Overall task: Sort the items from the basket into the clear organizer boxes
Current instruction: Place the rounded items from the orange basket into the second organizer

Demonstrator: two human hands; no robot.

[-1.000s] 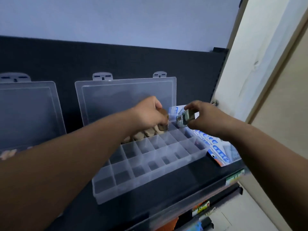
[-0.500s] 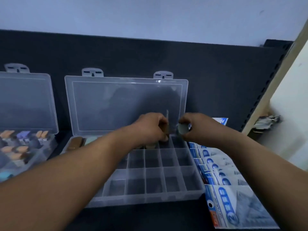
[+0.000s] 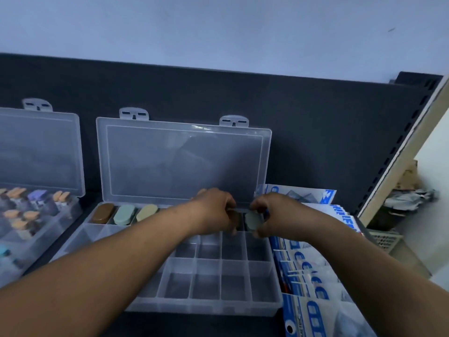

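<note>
The right hand (image 3: pixel 274 215) has its fingers curled round a grey-green piece (image 3: pixel 252 220), pinching it from its right side and near end. The piece sits in the far right compartment of the box (image 3: pixel 206 310), directly between the two hands, probably being seated so that it fits the narrow cell. Its long axis runs away from the person, far end towards the raised lid (image 3: pixel 182 161), matching the brown piece (image 3: pixel 103 213), green piece (image 3: pixel 124 214) and beige piece (image 3: pixel 146 213) far to the left of the left hand (image 3: pixel 213 210).

The left hand is curled just left of the grey-green piece, knuckles up. Something dark shows under its fingertips, but I cannot tell whether it grips anything; it may be steadying a neighbouring piece or a divider. The nearer compartments below both wrists hold nothing. Blue-and-white packets (image 3: pixel 315 276) lie under the right forearm.
</note>
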